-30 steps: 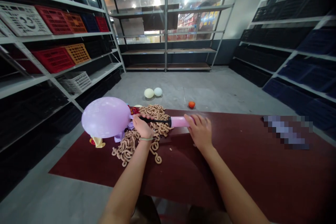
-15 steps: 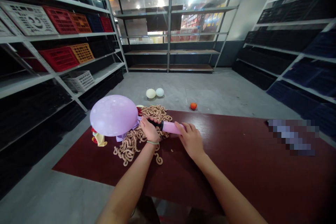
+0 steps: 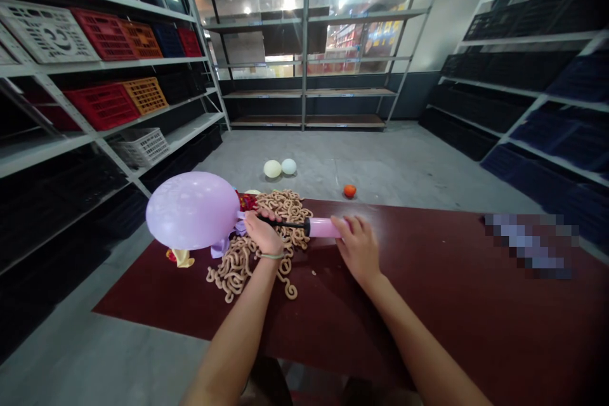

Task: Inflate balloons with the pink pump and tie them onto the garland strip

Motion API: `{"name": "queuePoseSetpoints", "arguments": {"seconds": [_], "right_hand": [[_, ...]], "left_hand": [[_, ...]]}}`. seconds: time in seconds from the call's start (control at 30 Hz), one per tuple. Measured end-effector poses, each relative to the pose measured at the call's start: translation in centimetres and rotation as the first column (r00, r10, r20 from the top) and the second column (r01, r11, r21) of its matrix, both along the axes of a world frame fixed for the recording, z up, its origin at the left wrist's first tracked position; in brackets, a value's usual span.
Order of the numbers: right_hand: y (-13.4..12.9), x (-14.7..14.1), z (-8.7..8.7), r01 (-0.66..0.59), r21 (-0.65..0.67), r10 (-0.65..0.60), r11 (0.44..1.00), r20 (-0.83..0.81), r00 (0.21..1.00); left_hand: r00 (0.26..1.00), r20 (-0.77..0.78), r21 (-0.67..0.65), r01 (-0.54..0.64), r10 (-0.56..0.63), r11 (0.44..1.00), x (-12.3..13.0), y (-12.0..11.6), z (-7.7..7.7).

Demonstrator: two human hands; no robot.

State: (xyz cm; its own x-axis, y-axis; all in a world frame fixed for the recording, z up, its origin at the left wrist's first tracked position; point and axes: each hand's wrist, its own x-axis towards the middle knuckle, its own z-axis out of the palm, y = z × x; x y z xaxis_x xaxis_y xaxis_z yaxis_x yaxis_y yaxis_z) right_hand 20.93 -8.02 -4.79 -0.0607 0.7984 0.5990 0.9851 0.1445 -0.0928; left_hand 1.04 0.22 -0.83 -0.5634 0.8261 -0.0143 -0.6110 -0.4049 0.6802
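Note:
A purple balloon (image 3: pixel 193 210), large and inflated, sits to the left of my left hand (image 3: pixel 263 233). That hand is closed around the balloon's neck and the black end of a pink balloon pump (image 3: pixel 322 227). My right hand (image 3: pixel 358 246) grips the pump's pink barrel. Between the two hands, a stretch of the thin black rod shows. Under and around my left hand lies a heap of tan curly twists (image 3: pixel 238 266). Limp purple balloons (image 3: pixel 220 247) and a pale yellow balloon (image 3: pixel 183 258) rest beside the heap. My fingers partly hide the joint of balloon and pump.
The dark red table (image 3: pixel 380 323) spreads out to the right, with a blurred patch (image 3: pixel 528 244) near its far right. Beyond it on the floor are a cream balloon (image 3: pixel 273 169), a pale blue one (image 3: pixel 288 167) and an orange one (image 3: pixel 349 191). Shelves with crates (image 3: pixel 102 104) flank the space.
My hands have moved apart: the left with the balloon to the left, the right with the pink barrel to the right. More of the pump's black rod is exposed.

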Motion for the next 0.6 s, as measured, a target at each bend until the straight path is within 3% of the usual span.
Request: {"name": "queuePoseSetpoints", "arguments": {"seconds": [0.13,0.27,0.43,0.5,0.6], "right_hand": [[-0.3,-2.5,0.3,-0.116,-0.089,0.117,0.989,0.006,0.993],[0.1,0.0,1.0,-0.155,-0.061,0.162,0.986,0.129,0.978],[0.6,4.2,1.1,-0.040,0.051,0.033,0.998,0.140,0.990],[0.4,3.9,0.8,0.010,0.060,-0.015,0.998,0.096,0.995],[-0.1,1.3,0.5,0.040,0.026,-0.040,0.999,0.016,0.999]], "left_hand": [[0.995,-0.006,-0.016,0.102,-0.103,0.995,1.4,-0.3,-0.8],[0.993,0.000,-0.010,0.115,-0.115,0.993,0.6,0.2,-0.6],[0.999,0.016,0.020,0.036,-0.036,0.999,-1.8,0.9,0.6],[1.000,0.023,0.024,-0.002,0.002,1.000,-2.1,0.9,0.9],[1.000,-0.016,0.009,-0.021,0.021,1.000,-1.5,0.5,0.7]]}}
